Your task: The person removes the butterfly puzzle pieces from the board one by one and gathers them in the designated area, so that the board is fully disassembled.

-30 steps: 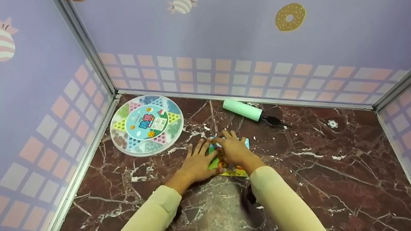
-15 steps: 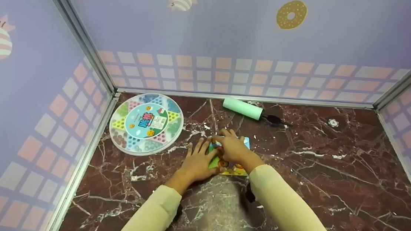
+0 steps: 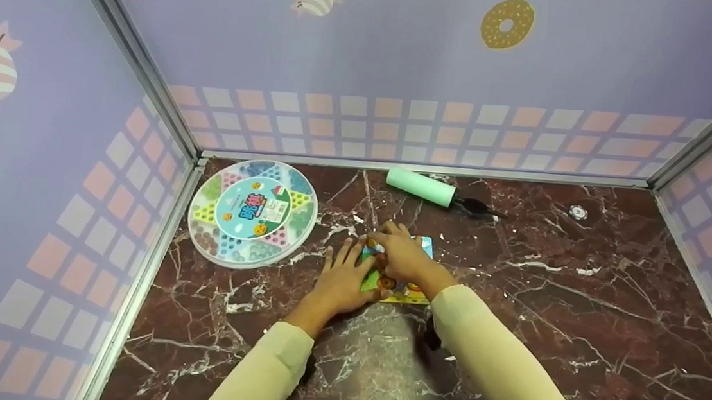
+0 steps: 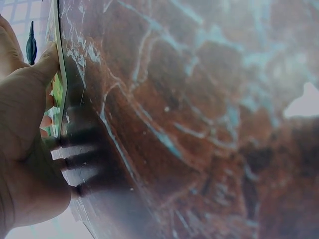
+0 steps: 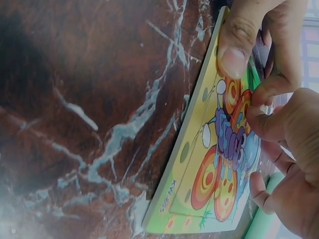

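1. Game disc (image 3: 253, 214): a round lidded tray with coloured sectors; it lies flat at the far left of the marble table (image 3: 577, 322), well apart from both hands
2. Left hand (image 3: 341, 280): fingers straight and spread, palm down on the table, with the thumb on the left edge of the puzzle (image 3: 394, 292); it grasps nothing and acts as a stop against sliding
3. Puzzle: a thin yellow-framed board with a butterfly picture (image 5: 222, 164), lying flat near the table's middle, between and partly under the two hands
4. Right hand (image 3: 405, 260): fingers curled over the upper part of the puzzle; in the right wrist view the fingertips (image 5: 259, 107) press or pinch at a piece on the butterfly, while the left thumb (image 5: 234, 45) holds the frame edge; whether a loose piece is grasped cannot be told
5. Roller (image 3: 421, 188): a mint-green cylinder with a dark handle, lying behind the puzzle near the back wall
6. Small white disc (image 3: 577, 213): at the far right, alone
7. Advice for this step, as a judgement: keep the left hand steady on the edge, work with fingertips only, and press straight down so the thin board neither tilts nor slides
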### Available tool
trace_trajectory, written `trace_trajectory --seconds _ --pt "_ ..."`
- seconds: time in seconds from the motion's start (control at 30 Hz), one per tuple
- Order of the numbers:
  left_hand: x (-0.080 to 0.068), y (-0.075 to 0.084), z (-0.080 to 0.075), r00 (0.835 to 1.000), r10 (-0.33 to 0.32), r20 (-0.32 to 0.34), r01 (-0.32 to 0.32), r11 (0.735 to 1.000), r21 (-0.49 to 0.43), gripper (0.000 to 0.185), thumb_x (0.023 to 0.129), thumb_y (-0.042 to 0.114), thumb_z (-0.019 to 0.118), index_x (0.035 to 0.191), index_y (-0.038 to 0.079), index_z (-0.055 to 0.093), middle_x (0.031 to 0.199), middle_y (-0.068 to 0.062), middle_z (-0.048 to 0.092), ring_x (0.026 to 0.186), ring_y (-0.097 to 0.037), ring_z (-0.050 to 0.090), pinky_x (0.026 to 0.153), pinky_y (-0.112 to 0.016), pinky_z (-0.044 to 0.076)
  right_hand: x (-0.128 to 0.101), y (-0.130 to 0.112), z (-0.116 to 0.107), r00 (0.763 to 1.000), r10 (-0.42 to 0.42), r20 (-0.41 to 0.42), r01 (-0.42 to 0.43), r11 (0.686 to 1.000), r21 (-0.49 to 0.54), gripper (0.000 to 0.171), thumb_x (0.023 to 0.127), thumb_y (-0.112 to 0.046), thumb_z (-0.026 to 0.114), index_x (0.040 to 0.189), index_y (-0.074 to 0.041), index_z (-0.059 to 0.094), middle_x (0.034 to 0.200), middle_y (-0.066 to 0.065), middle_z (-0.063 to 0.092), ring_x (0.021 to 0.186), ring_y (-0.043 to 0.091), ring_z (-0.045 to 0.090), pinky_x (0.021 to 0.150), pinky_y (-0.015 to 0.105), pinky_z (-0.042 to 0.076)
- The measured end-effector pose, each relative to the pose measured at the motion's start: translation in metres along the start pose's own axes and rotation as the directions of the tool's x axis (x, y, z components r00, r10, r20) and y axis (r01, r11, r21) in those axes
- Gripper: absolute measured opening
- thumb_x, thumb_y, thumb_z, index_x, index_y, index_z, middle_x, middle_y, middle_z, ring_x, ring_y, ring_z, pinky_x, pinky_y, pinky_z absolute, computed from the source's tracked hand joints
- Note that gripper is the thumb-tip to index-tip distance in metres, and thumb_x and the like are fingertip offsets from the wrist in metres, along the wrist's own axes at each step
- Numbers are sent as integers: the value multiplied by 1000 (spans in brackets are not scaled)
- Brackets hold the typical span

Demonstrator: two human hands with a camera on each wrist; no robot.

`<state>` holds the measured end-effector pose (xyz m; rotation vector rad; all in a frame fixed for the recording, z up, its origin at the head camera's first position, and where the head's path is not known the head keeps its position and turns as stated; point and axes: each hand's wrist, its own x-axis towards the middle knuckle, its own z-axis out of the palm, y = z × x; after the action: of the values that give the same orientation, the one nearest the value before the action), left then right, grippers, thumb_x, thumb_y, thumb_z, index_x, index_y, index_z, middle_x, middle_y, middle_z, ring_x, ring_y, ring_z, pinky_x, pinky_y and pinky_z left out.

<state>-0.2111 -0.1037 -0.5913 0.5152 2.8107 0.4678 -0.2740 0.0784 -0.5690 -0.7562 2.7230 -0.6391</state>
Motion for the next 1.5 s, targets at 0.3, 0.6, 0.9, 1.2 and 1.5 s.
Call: trace_trajectory --seconds 0.3,0.6,0.9,1.2,1.5 --pt "0 -1 3 1000 -4 -7 4 999 -42 92 102 74 62 172 18 42 185 -16 22 174 -43 9 137 -72 6 1 -3 6 999 41 3 -41 997 66 68 104 -2 71 166 -20 51 158 19 47 143 50 48 109 75 50" --pt "0 -2 1 1000 -14 -14 13 998 -60 98 101 73 64 175 14 35 186 -13 19 174 -42 9 138 -71 6 3 -4 8 998 45 -40 -42 996 74 77 97 4 78 165 -20 51 161 23 45 148 55 44 107 75 53" --pt "0 -3 1 999 -29 -18 27 997 -68 102 100 75 66 172 10 37 186 -11 20 175 -40 10 138 -70 7 4 -4 9 998 39 -56 -35 997 72 74 97 6 74 163 -21 54 160 21 47 147 51 43 113 78 47" --pt "0 -3 1 1000 -19 -23 18 998 -55 105 100 76 64 174 8 34 186 -12 20 174 -40 10 138 -71 8 4 -1 8 995 -46 -93 48 999 22 47 106 -4 68 152 -14 66 153 16 51 136 42 47 109 73 46" --pt "-1 -1 -1 1000 -28 -12 27 998 -62 108 99 78 64 174 7 32 185 -14 22 175 -40 10 138 -70 6 4 -1 5 997 -51 -58 51 999 3 46 106 -5 68 152 -12 69 153 18 51 139 43 45 110 70 43"
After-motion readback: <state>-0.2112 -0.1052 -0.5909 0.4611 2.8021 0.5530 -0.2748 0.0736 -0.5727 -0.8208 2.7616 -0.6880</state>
